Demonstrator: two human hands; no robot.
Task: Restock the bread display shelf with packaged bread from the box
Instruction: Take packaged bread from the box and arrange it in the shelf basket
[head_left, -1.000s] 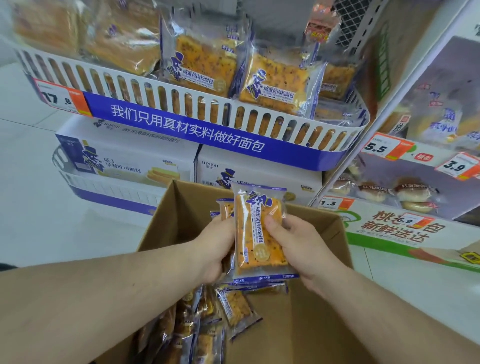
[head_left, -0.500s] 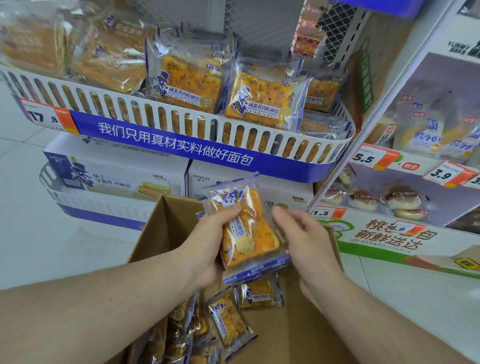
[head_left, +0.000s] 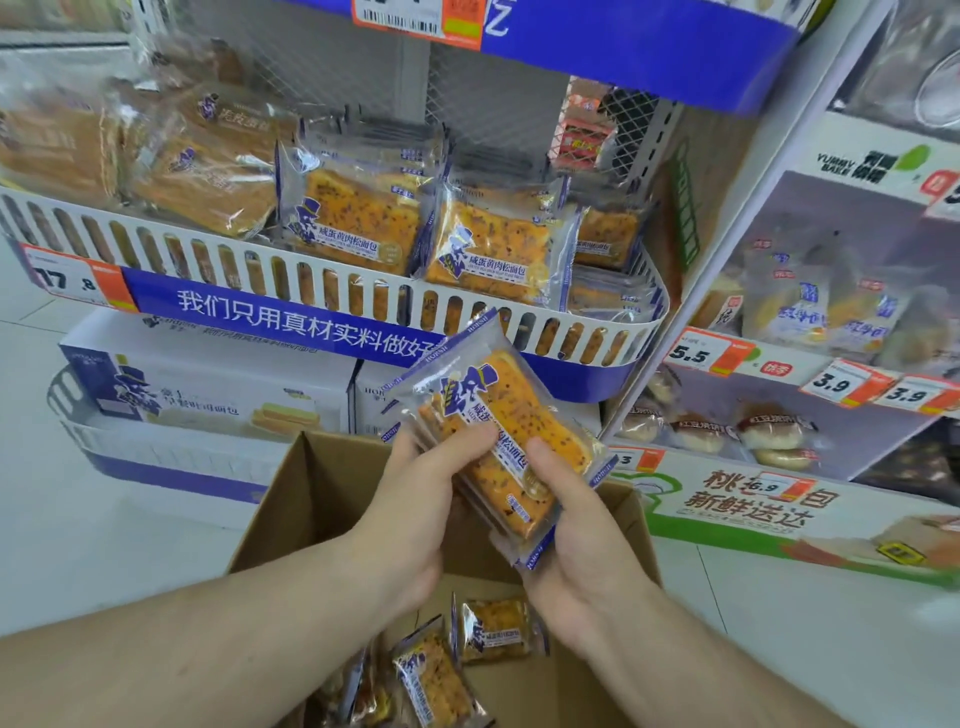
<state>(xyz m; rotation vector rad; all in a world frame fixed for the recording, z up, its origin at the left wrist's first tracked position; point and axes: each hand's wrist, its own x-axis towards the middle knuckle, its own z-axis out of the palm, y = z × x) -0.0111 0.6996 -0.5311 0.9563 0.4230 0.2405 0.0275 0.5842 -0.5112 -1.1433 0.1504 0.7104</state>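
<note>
Head camera looks down past two bare forearms into an open cardboard box (head_left: 322, 499), where several bread packets (head_left: 441, 670) lie loose on the bottom — stock not yet shelved. Just above the box mouth, both hands meet on a small stack of packaged bread (head_left: 498, 431), tilted so its printed face turns up toward the camera. The left hand (head_left: 415, 499) wraps around the stack's left edge, thumb laid across the front; the right hand (head_left: 576, 525) cups its lower right end from beneath, thumb pressing on the wrapper. Gripping from both sides probably keeps the slippery wrappers squared so they travel as one bundle. How many packets are in the stack cannot be told exactly; at least two edges show.

Beyond the hands, the white slotted basket shelf (head_left: 332, 291) carries matching packets (head_left: 358, 218) standing upright, labels forward, behind its low rail — the rail likely stops them sliding off. The right end of the row looks thinner, with packets set further back, so that seems the natural spot for the held stack. Further right stands a neighbouring shelf (head_left: 810, 364) with orange price tags and other buns.
</note>
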